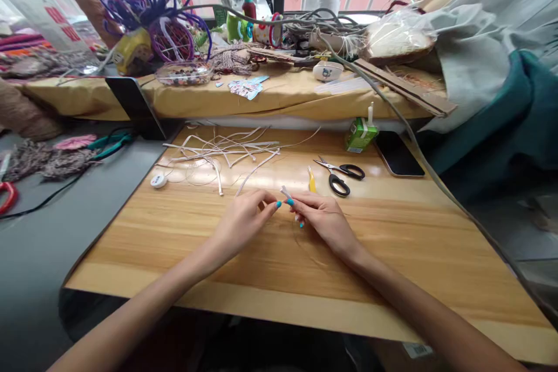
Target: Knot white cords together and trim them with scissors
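My right hand (325,218) pinches a short piece of white strip (285,192) between thumb and forefinger, its end sticking up past the nails. Close beside it on the left, my left hand (250,215) has thumb and forefinger pressed together; whatever lies between them is too small to make out. A thin thread seems to trail below the right hand. Just beyond the right hand lie yellow tweezers (311,180) and black-handled scissors (340,177) with blades apart. Several loose white strips (248,148) are spread behind my left hand, near a small white round spool (158,181).
A green drink carton (361,135) with a white stick and a dark phone (399,154) occupy the back right. A grey cable (429,168) runs along the right side. Behind, a cloth-covered ledge (279,103) holds craft items; a dark tablet (134,107) leans against it.
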Tool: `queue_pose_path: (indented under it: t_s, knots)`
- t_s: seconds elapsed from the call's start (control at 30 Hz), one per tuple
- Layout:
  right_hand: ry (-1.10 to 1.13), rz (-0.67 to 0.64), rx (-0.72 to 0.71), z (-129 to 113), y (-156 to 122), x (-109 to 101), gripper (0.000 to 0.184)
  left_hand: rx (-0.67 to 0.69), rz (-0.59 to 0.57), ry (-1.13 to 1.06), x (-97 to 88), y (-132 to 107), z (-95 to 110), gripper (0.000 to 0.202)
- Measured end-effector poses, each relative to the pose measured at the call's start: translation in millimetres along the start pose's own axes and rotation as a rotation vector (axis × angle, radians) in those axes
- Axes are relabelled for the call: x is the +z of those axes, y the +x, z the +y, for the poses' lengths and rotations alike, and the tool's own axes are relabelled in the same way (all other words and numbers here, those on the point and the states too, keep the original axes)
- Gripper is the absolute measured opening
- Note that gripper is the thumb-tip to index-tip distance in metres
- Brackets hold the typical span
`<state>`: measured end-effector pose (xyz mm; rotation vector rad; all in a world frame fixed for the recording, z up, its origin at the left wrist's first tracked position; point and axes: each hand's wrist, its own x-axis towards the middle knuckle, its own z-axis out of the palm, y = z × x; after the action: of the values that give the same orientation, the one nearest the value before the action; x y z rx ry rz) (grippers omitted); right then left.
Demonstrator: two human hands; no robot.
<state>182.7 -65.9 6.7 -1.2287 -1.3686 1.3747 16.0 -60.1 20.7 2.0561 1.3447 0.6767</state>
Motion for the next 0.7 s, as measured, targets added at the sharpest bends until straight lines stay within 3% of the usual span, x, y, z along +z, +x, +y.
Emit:
queue_pose_path:
  t_s: [0.17,0.37,0.57,0.7]
  knots:
    - [-0.039,0.031,0.060,0,1,0,0.026,0.052,0.159,-0.046,0.4,6,0,0.026]
    - [-0.085,-0.036,0.101,-4,1,-2,0.025,0.111,0.051,-0.119,0.0,19,-3,0.014]
    - [-0.137,-0.061,0.076,-3,4,-6,0.027,0.164,0.085,-0.090,2.2,22,-9,0.015]
    - [-0.150,-0.073,0.080,-1,5,-6,0.028,0.106,0.044,-0.146,3.4,26,-13,0.014]
